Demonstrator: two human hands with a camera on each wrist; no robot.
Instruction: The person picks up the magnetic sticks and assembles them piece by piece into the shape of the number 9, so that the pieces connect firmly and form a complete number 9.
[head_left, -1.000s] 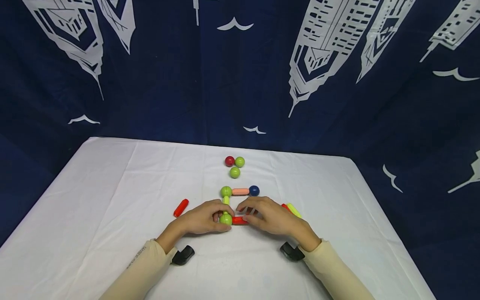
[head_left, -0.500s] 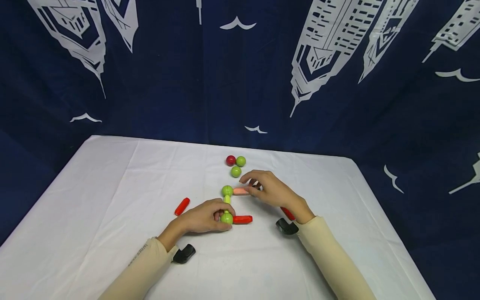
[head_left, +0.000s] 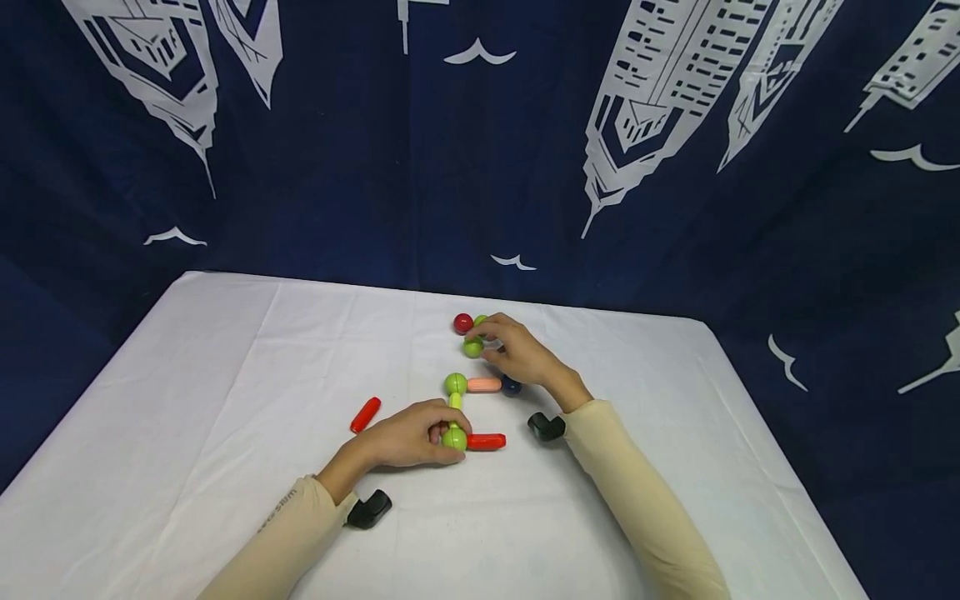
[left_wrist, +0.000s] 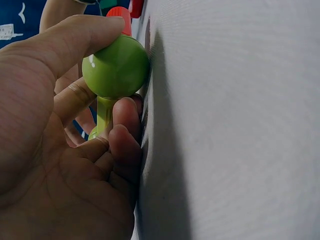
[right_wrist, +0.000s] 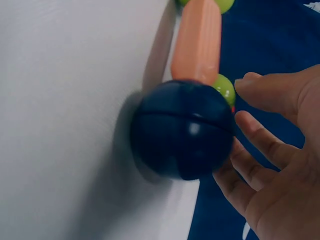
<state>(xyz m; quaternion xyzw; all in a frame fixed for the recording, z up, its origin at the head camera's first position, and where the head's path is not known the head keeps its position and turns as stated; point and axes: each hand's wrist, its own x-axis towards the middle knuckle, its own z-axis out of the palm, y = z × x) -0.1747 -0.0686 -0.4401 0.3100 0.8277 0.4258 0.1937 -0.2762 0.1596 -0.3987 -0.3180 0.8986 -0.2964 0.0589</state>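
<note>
My left hand (head_left: 416, 433) grips the near green ball (left_wrist: 116, 67) of a joined ball-and-rod shape, thumb and fingers curled round it. From that ball a red rod (head_left: 486, 442) runs right and a yellow-green rod (head_left: 455, 402) runs away to a second green ball (head_left: 455, 383). A peach rod (right_wrist: 196, 42) links that one to a dark blue ball (right_wrist: 182, 130). My right hand (head_left: 517, 350) reaches past the blue ball, its spread thumb and fingers right at a loose green ball (head_left: 472, 347). Another green ball (head_left: 481, 320) is partly hidden behind its fingers.
A loose red ball (head_left: 462, 323) sits at the back beside the green ones. One separate red rod (head_left: 366, 414) lies left of the joined shape. White cloth covers the table (head_left: 225, 375); a dark blue printed curtain (head_left: 337, 167) hangs behind it.
My right hand has left the near red rod and moved away over the peach rod to the loose balls at the back. The left hand keeps its grip on the near green ball.
</note>
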